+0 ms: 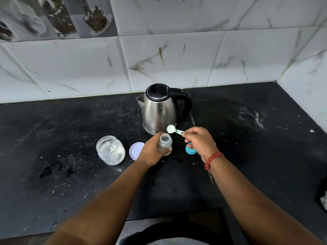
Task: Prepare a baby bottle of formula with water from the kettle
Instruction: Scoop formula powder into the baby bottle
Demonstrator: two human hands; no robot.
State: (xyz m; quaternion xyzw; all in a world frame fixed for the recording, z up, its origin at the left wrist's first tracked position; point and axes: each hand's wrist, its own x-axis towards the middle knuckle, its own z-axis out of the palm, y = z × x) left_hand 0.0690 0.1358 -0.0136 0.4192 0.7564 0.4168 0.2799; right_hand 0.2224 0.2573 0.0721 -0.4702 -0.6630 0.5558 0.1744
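Note:
A small clear baby bottle (pixel 165 142) stands uncapped on the black counter, with my left hand (pixel 154 152) wrapped around its left side. My right hand (pixel 200 142) pinches the handle of a pale measuring scoop (pixel 171 129), whose bowl hovers just above and right of the bottle's mouth. A steel kettle (pixel 159 110) with a black lid and handle stands right behind the bottle. To the left sits an open glass jar (pixel 110 150) with white powder in it. Its lid (pixel 135 150) lies between jar and bottle. The teal bottle cap (pixel 190 150) peeks out under my right hand.
The black counter (pixel 70 129) meets a tiled wall behind and a second wall at the right. White powder smears mark the counter at the right (pixel 251 114). A dark object (pixel 322 195) shows at the right edge. The counter's front edge lies near my body.

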